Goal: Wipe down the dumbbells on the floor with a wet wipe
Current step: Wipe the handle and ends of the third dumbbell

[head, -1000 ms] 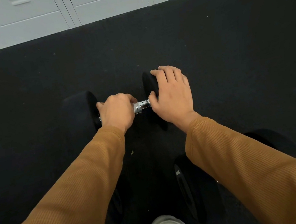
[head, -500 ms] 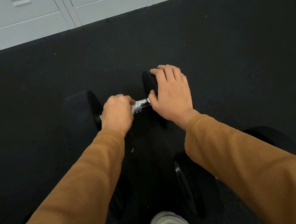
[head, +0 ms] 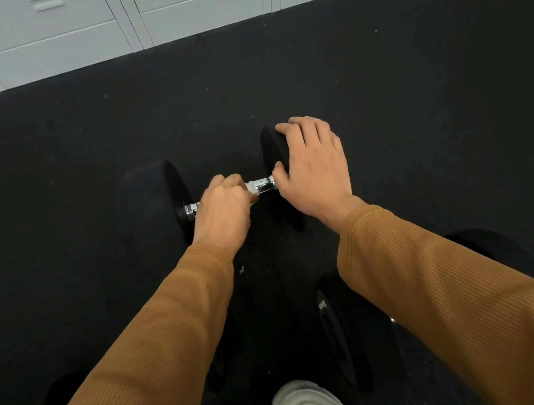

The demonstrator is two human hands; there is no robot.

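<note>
- The dumbbell lies crosswise on the black floor.
- The left grip is curled tight round its chrome handle; whether a wet wipe sits inside, I cannot tell.
- The right grip rests spread, fingers fairly straight, over the right weight head.
- A second dumbbell lies nearer, partly under the right sleeve.

Even, soft overhead light, sharp focus, wide-angle bending at the edges, no glare
</note>
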